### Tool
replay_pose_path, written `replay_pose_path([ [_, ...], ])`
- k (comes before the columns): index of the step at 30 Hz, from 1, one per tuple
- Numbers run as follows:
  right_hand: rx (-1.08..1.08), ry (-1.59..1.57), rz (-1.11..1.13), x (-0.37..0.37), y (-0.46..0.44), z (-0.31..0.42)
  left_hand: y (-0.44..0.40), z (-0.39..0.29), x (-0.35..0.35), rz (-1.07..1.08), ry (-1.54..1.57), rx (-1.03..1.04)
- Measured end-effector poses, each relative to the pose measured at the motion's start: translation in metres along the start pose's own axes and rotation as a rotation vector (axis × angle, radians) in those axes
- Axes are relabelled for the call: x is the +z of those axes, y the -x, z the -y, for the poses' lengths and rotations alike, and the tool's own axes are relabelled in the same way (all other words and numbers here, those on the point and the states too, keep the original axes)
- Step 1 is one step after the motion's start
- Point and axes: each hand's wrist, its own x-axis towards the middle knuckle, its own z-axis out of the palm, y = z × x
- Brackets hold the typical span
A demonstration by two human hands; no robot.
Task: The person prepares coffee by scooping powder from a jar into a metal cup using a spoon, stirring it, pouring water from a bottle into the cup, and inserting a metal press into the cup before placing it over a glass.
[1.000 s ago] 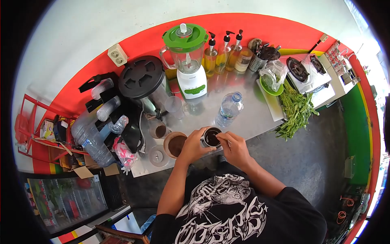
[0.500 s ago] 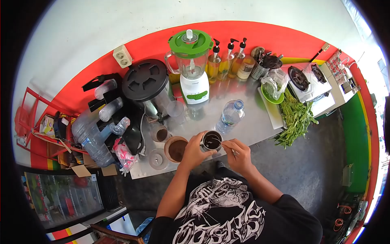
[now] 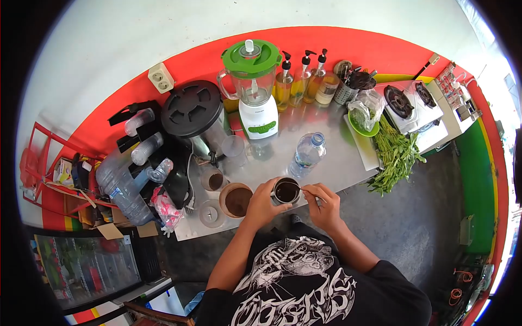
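My left hand is wrapped round a cup of dark brown liquid, held at the front edge of the steel table. My right hand pinches the thin handle of a spoon that dips into the cup; its bowl is hidden in the liquid. Just left of my left hand stands a tub of brown powder. Beside that are a smaller clear cup with brown powder and a round clear lid. A water bottle stands upright beyond my hands.
A green-lidded blender stands at the back, beside a steel dispenser and several pump bottles. Leafy greens hang over the right front edge near a gas stove. Stacked plastic cups lie on the left.
The cup has shifted slightly right and down in view, and the spoon has swung toward the cup's far right rim. Both hands keep their hold.
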Motion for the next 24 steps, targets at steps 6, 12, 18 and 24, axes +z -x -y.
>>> replay_pose_path([
  [6, -0.043, 0.028, 0.005, -0.002, -0.002, 0.002, 0.001, 0.003, 0.002, 0.0, 0.025, -0.028],
  [12, -0.043, 0.019, 0.007, -0.001, 0.002, -0.003, 0.006, 0.002, 0.017, -0.075, -0.043, 0.033],
  [18, -0.036, 0.023, 0.001, -0.006, 0.003, 0.001, 0.003, -0.006, 0.011, -0.068, 0.028, -0.038],
  [24, -0.056, 0.027, -0.001, -0.007, 0.002, 0.003, 0.005, 0.002, 0.015, -0.092, -0.013, 0.003],
])
